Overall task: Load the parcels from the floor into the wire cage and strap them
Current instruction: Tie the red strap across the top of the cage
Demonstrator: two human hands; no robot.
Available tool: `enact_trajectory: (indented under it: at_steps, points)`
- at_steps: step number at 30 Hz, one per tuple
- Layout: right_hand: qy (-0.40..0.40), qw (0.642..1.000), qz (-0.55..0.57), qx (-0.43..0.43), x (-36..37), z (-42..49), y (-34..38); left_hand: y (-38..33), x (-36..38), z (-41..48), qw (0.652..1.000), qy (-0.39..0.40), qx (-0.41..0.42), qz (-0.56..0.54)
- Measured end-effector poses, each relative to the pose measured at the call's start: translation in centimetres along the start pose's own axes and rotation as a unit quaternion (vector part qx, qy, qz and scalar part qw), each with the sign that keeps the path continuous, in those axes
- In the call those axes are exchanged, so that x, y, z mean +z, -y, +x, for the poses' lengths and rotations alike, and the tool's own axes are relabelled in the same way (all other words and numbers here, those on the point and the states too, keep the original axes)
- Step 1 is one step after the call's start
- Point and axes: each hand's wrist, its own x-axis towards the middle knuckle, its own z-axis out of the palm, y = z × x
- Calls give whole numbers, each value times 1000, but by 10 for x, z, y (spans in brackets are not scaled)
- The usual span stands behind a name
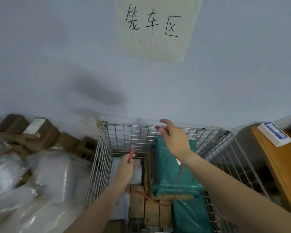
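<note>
A wire cage (213, 145) stands against the wall below me. Inside it lie a teal plastic-wrapped parcel (168, 167), brown cardboard boxes (151, 214) and a pale wrapped parcel (118, 167). A red strap (146, 196) runs across the boxes. My left hand (125, 169) is shut on one end of the strap, which sticks up from the fist. My right hand (173, 138) reaches to the cage's far top rail and pinches the strap's other end there; a thin length hangs down from it over the teal parcel.
Cardboard boxes (39, 133) and clear plastic-wrapped bundles (45, 179) are piled on the floor left of the cage. An orange-brown surface (279, 167) with a white and blue box (274, 134) stands at the right. A handwritten paper sign (156, 27) hangs on the wall.
</note>
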Motion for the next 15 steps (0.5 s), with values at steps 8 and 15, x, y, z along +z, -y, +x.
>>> enact_trajectory:
  at_steps: [8, 15]
  points:
    - [93, 982, -152, -57, 76, 126, -45, 52, 16, 77, 997, -60, -41, -11]
    - [90, 951, -259, -141, 161, 198, -58, 74, 37, 156, 992, -101, -72, -1]
